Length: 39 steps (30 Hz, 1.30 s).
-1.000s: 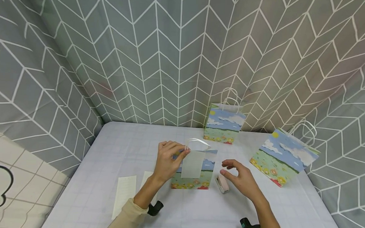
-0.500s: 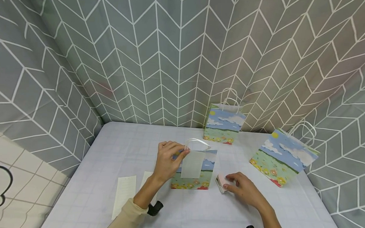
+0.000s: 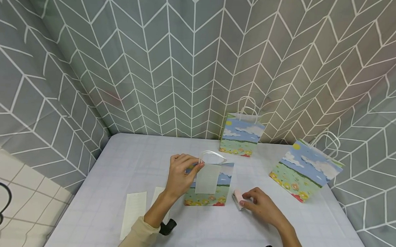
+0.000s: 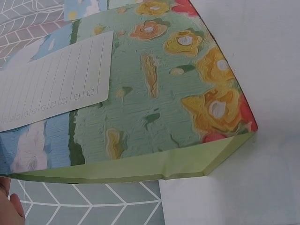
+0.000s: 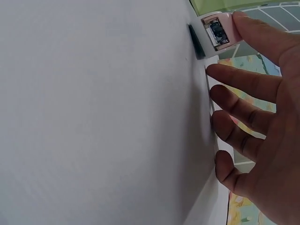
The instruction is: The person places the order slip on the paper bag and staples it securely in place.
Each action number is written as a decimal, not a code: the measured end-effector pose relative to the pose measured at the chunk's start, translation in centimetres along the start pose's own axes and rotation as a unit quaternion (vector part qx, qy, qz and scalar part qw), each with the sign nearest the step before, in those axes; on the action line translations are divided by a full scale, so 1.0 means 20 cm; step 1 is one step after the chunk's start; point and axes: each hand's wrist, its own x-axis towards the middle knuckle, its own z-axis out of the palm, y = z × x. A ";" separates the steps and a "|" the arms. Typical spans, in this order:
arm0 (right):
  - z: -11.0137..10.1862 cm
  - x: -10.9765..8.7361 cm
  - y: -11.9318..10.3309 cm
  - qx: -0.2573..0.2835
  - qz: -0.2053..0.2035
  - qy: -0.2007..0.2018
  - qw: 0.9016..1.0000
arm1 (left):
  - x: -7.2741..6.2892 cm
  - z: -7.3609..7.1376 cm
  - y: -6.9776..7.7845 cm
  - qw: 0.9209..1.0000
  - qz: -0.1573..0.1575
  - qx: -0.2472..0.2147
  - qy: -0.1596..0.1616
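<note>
My left hand [image 3: 180, 176] pinches the top edge of a paper gift bag [image 3: 223, 197] printed with sky and flowers, thumb in front. A pale card [image 3: 207, 179] lies against the bag's front, its top corner at the thumb. In the left wrist view the card [image 4: 61, 79] shows ruled lines and small boxes. Beside the bag, a small pink stapler [image 3: 238, 199] sits on the table. My right hand [image 3: 262, 205] is at its right side. In the right wrist view the thumb touches the stapler [image 5: 220, 32], while the other fingers extend loosely below it, holding nothing.
Two similar gift bags with white handles are toward the back: one upright bag [image 3: 241, 134] by the curtain, and a tilted bag [image 3: 306, 169] at the right. Ruled paper slips [image 3: 133, 212] lie left of my left forearm. A patterned curtain [image 3: 193, 65] encloses the table.
My right hand has come down and toward me to the stapler, its thumb and index finger now right at it, and the stapler has shifted slightly. The left hand keeps its pinch on the bag.
</note>
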 end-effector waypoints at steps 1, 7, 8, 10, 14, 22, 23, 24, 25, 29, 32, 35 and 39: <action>0.00 0.00 0.00 0.001 -0.001 0.001 1.000 | 0.00 0.00 0.00 1.000 0.001 0.000 0.000; 0.02 -0.01 -0.02 0.002 -0.009 0.008 1.000 | 0.00 0.00 0.00 1.000 0.003 0.000 0.002; 0.02 -0.01 -0.02 0.002 -0.010 0.008 1.000 | 0.00 0.00 0.00 1.000 0.003 0.001 0.002; 0.02 -0.01 -0.02 0.000 -0.015 0.010 1.000 | 0.00 0.00 0.00 1.000 0.004 0.002 0.003; 0.02 -0.01 -0.03 -0.001 -0.016 0.013 1.000 | 0.00 0.00 -0.01 1.000 0.006 0.003 0.006; 0.04 -0.01 -0.05 0.007 0.002 0.015 1.000 | 0.00 0.01 -0.01 1.000 0.002 0.001 0.006; 0.04 -0.01 -0.05 0.008 0.004 0.015 1.000 | 0.00 0.01 -0.01 1.000 0.001 0.001 0.005; 0.04 -0.01 -0.05 0.011 0.006 0.016 1.000 | 0.00 0.01 0.00 1.000 -0.001 0.000 0.004; 0.04 -0.01 -0.05 0.013 0.006 0.016 1.000 | -0.01 0.00 -0.01 1.000 -0.002 0.001 0.003; 0.04 -0.02 -0.05 0.017 0.003 0.017 1.000 | -0.01 0.00 0.00 1.000 -0.003 0.002 0.003; 0.04 -0.02 -0.05 0.018 0.003 0.024 1.000 | 0.00 0.00 0.00 1.000 0.002 0.000 0.004; 0.03 -0.01 -0.05 0.022 0.005 0.033 0.999 | 0.00 0.00 -0.01 1.000 0.009 0.000 0.007; 0.01 -0.02 -0.05 0.035 0.019 0.043 0.998 | 0.00 0.01 -0.01 1.000 0.012 0.000 0.009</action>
